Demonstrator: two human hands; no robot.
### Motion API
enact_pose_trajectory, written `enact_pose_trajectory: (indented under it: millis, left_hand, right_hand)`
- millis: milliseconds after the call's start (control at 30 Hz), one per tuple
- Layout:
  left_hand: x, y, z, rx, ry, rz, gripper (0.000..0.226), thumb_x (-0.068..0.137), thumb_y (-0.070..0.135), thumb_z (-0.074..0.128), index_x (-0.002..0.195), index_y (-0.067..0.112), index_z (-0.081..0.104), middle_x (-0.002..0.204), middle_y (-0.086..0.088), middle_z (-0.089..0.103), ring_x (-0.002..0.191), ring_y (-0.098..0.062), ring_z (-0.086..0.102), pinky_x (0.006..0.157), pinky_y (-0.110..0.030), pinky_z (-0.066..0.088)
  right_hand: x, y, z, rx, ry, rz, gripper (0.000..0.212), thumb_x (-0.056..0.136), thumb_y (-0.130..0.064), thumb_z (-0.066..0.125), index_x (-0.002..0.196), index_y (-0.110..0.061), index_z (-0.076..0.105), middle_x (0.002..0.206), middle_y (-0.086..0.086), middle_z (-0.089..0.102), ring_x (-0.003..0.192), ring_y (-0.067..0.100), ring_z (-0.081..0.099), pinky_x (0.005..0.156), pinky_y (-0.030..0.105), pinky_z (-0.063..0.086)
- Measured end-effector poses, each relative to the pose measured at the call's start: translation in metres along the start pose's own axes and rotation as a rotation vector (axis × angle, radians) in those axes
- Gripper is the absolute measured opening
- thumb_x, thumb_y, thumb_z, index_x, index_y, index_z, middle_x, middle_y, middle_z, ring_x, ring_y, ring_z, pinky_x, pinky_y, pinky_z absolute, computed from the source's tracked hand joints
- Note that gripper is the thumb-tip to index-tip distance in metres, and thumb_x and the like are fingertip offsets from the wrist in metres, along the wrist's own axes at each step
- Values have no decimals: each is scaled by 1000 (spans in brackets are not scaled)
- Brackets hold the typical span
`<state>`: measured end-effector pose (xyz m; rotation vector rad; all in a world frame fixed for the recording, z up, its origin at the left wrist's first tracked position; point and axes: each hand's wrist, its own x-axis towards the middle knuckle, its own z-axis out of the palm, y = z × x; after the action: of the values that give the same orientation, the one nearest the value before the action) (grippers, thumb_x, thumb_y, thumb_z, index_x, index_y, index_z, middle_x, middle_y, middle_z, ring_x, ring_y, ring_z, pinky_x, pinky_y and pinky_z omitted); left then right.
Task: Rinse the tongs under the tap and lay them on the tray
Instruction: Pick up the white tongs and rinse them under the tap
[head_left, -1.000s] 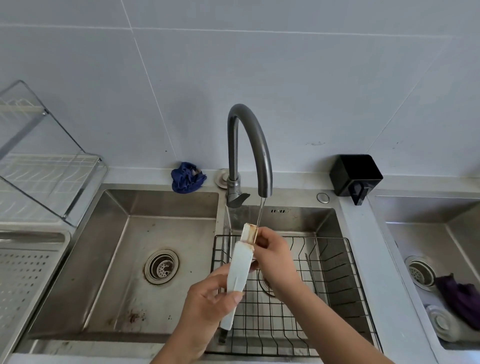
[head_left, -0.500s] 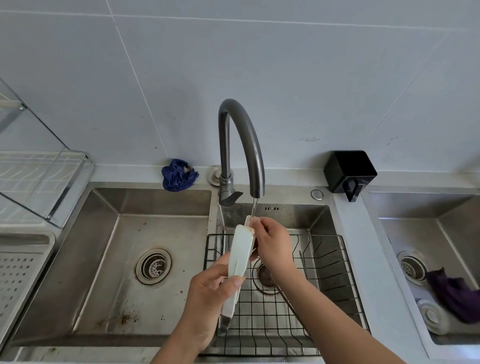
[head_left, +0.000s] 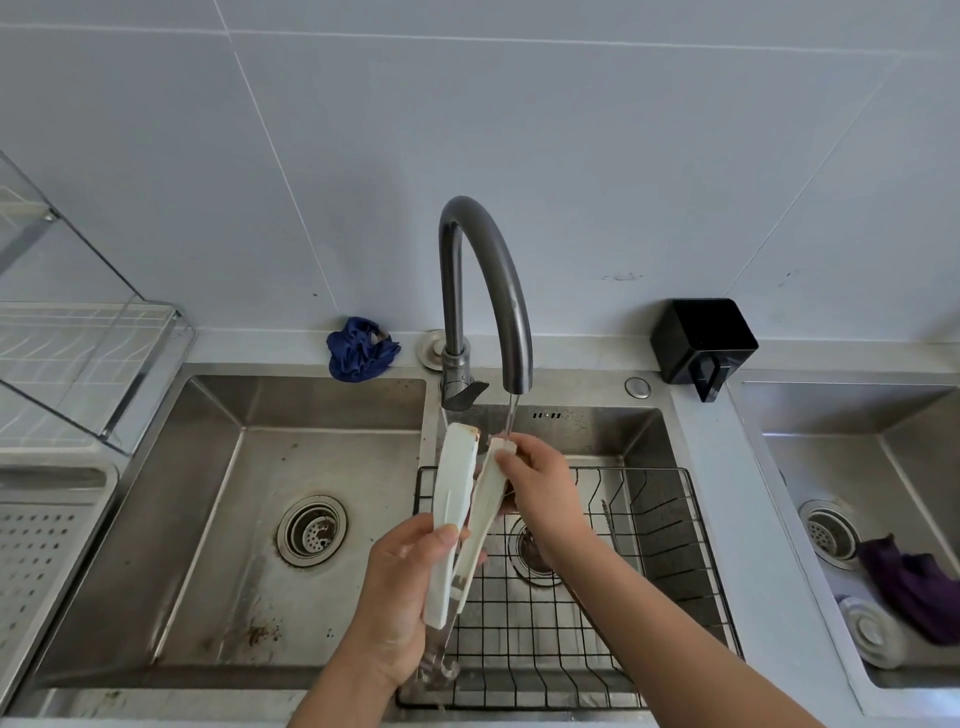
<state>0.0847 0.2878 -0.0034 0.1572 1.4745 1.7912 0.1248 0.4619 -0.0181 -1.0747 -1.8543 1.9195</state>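
Note:
The white tongs (head_left: 456, 499) stand upright over the right basin, their two arms spread apart at the top. My left hand (head_left: 405, 592) grips them low down, near the hinge end. My right hand (head_left: 540, 499) pinches the tip of the right arm, right under the thin stream of water from the dark curved tap (head_left: 488, 291). Water runs off the bottom end of the tongs. A perforated tray (head_left: 47, 545) lies at the far left edge.
A black wire rack (head_left: 649, 582) sits in the right basin (head_left: 602, 436). The left basin (head_left: 218, 519) holds only its drain. A blue cloth (head_left: 361, 356) lies behind the sinks, a black holder (head_left: 701, 338) at the right, a dish rack (head_left: 78, 364) at the left.
The tongs' arms were pressed together before; now they are spread apart at the top, with my right hand holding the right arm's tip under the stream.

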Motion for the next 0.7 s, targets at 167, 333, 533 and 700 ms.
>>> enact_pose_trajectory:
  millis: [167, 333, 533, 700]
  left_hand:
    - [5, 3, 0, -8, -13, 38, 57, 70, 35, 78, 109, -6, 71, 122, -25, 69, 116, -34, 65, 96, -49, 50]
    - [7, 1, 7, 213, -35, 46, 44, 70, 56, 73, 100, 24, 72, 105, -2, 76, 96, -25, 71, 69, -29, 56]
    - [32, -4, -9, 468, 11, 84, 12, 86, 24, 76, 91, 27, 66, 89, -11, 73, 82, -28, 71, 61, -31, 56]
    - [42, -4, -24, 531, 68, 97, 7, 91, 11, 71, 95, 16, 73, 82, 1, 76, 77, -17, 71, 65, -26, 53]
  right_hand:
    - [9, -8, -4, -137, 97, -28, 31, 104, -26, 53, 86, -4, 66, 77, 21, 71, 65, 33, 74, 52, 50, 62]
    - [20, -12, -2, -260, 262, -89, 42, 104, -32, 52, 78, -2, 62, 71, 20, 66, 65, 40, 69, 57, 58, 58]
    - [23, -27, -8, -128, 130, -72, 18, 102, -14, 53, 95, -22, 68, 92, 10, 75, 73, 20, 76, 58, 42, 65]
    - [15, -21, -15, 62, -100, 1, 34, 97, 0, 54, 113, -28, 64, 105, 3, 78, 90, 23, 77, 70, 39, 64]
